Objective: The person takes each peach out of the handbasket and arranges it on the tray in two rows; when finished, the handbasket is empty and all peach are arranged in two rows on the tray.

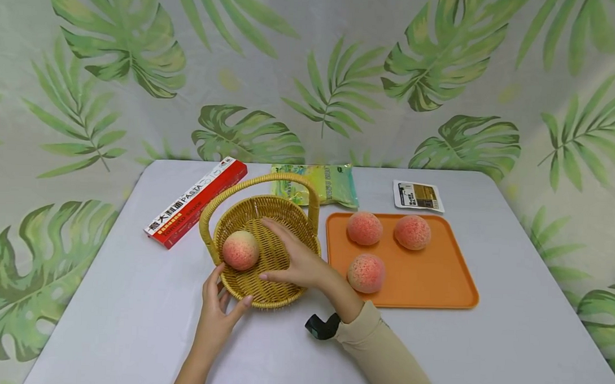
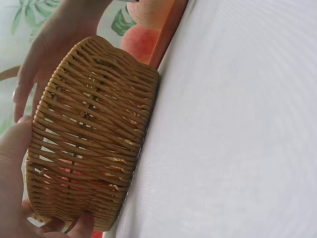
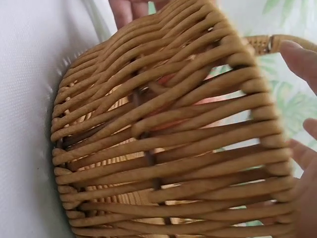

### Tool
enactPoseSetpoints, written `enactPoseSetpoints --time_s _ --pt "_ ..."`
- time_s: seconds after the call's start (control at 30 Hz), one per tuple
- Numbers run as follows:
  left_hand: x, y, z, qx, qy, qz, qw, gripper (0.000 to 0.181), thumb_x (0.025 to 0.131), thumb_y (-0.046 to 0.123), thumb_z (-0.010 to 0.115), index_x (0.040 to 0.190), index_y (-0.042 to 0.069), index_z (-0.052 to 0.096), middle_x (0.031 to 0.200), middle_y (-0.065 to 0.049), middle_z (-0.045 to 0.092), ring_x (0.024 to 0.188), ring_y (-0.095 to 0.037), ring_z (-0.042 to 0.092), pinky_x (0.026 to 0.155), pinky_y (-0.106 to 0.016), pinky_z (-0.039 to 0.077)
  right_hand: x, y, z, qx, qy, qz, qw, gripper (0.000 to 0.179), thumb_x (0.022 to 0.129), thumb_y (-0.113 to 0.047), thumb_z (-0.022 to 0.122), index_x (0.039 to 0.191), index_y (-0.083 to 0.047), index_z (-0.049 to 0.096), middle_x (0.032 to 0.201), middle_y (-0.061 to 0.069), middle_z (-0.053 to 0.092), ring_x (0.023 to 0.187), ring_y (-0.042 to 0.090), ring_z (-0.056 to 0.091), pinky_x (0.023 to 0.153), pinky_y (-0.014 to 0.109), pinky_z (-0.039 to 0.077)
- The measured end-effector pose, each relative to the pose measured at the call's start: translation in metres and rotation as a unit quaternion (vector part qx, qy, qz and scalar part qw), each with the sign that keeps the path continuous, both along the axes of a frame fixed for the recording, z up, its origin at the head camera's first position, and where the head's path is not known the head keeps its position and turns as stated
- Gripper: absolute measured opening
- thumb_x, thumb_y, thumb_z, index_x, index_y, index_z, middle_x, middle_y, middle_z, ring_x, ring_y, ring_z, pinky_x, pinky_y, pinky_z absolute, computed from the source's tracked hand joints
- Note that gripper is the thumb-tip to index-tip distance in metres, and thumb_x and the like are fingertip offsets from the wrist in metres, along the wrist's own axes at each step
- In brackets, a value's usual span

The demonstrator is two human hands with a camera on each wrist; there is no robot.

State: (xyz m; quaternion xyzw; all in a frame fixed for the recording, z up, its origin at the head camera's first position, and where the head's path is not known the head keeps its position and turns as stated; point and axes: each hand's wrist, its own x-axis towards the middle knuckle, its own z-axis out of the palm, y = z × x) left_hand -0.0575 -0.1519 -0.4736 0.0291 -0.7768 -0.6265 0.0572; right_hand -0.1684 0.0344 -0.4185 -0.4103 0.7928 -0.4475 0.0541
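Observation:
A wicker basket (image 1: 275, 295) with a tall arched handle stands on the table, and a pink and cream peach (image 1: 241, 250) lies inside at its left. My left hand (image 1: 218, 319) holds the basket at its front left; in the left wrist view the thumb is at the rim and bent fingertips touch the woven wall (image 2: 94, 134). Over the basket's right side reaches my right hand (image 1: 300, 262), thumb and fingers spread apart, with nothing between them. It is apart from the peach. Through the weave (image 3: 168, 148) in the right wrist view, the peach shows only in part.
Right of the basket lies an orange tray (image 1: 426, 281) bearing three peaches (image 1: 367, 273). A red pasta box (image 1: 195, 202) lies at the back left, a green packet (image 1: 338, 184) behind the basket, and a small white pouch (image 1: 418, 196) behind the tray.

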Motion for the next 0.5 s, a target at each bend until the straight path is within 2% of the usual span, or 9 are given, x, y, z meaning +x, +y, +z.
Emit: enactPoseSetpoints --time_s 0.1,0.27,0.5 --pt "0.002 0.002 0.009 0.001 -0.005 -0.001 1.0000 0.083 0.081 0.012 0.068 0.142 0.009 0.012 0.142 -0.014 0.006 0.127 -0.034 0.017 0.105 -0.038 0.022 -0.004 -0.005 -0.006 0.015 -0.010 -0.005 0.9998 0.094 0.073 -0.033 0.075 0.144 -0.026 0.014 0.148 -0.003 0.014 0.132 0.012 0.013 0.105 0.045 0.022" --pt "0.006 0.006 0.025 0.003 -0.004 -0.001 1.0000 0.081 0.081 0.009 0.067 0.141 0.003 0.011 0.142 -0.017 0.008 0.127 -0.035 0.017 0.104 -0.036 0.022 -0.008 -0.010 -0.010 0.025 -0.021 -0.004 0.9995 0.095 0.072 -0.035 0.075 0.144 -0.022 0.015 0.148 -0.001 0.014 0.132 0.015 0.013 0.105 0.045 0.022" --pt "0.007 0.007 0.029 -0.001 -0.009 -0.001 1.0000 0.081 0.082 0.007 0.066 0.140 0.002 0.011 0.142 -0.017 0.007 0.128 -0.035 0.017 0.104 -0.036 0.022 -0.012 -0.014 -0.012 0.038 -0.034 0.002 0.9987 0.095 0.072 -0.037 0.075 0.144 -0.026 0.014 0.147 -0.003 0.015 0.132 0.015 0.014 0.105 0.043 0.022"
